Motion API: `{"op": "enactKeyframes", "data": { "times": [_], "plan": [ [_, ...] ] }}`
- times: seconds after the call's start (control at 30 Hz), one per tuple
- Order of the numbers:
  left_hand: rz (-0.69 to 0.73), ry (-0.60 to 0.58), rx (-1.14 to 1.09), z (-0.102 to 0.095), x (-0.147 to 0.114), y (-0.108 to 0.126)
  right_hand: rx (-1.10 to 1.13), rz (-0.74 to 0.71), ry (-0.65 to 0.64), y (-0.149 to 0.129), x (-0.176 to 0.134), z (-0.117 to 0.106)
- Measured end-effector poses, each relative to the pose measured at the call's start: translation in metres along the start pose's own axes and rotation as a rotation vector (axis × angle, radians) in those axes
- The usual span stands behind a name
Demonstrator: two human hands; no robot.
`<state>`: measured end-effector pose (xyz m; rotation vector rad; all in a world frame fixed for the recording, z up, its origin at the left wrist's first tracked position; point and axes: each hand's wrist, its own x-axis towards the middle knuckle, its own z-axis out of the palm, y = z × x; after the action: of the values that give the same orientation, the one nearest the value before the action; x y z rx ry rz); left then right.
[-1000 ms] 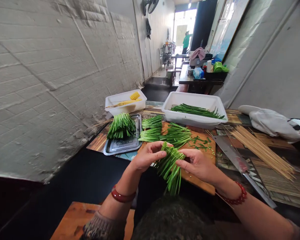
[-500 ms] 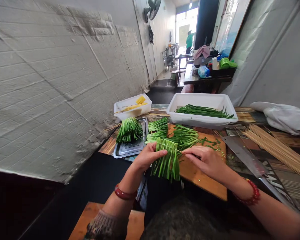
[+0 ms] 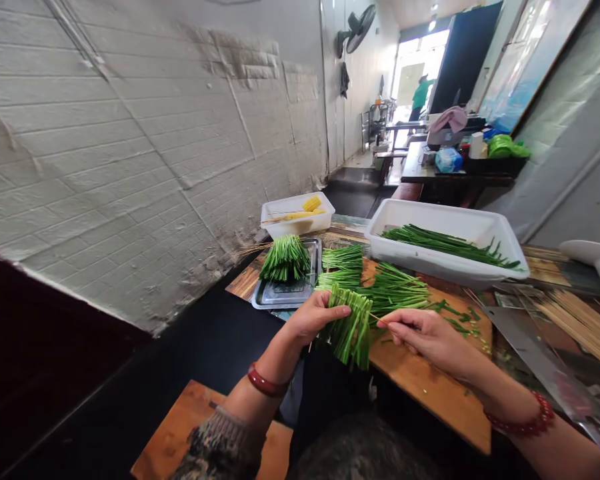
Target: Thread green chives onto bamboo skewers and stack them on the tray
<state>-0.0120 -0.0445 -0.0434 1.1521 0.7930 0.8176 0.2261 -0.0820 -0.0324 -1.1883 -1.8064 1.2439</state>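
Just before the cutting board (image 3: 420, 380), her left hand (image 3: 316, 315) grips the skewered chives (image 3: 350, 325); her right hand (image 3: 425, 333) pinches the skewer's end.

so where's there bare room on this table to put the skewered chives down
Bare board shows on the wooden cutting board nearest you, below the right hand, and on the metal tray in front of its chive bundle. Crowded: the board's far part holds cut chive piles, and the cleaver and bamboo skewers fill the right.
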Motion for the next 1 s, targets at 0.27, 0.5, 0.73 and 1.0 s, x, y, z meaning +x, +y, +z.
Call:
{"op": "enactKeyframes", "data": {
  "times": [0.27,0.5,0.73,1.0],
  "plan": [
    [0.45,0.514,0.37,-0.023,-0.016,0.028,0.454,0.073,0.03,-0.042,0.01,0.033],
    [0.515,0.391,0.031,-0.007,-0.022,0.023,-0.044,-0.43,0.207,-0.037,0.056,0.101],
    [0.381,0.348,-0.315,-0.038,-0.032,0.032,-0.238,-0.658,0.12,-0.053,0.059,0.098],
    [0.176,0.027,-0.277,-0.066,-0.041,0.028,-0.277,-0.494,0.118,-0.044,0.098,0.06]
  ]
}}
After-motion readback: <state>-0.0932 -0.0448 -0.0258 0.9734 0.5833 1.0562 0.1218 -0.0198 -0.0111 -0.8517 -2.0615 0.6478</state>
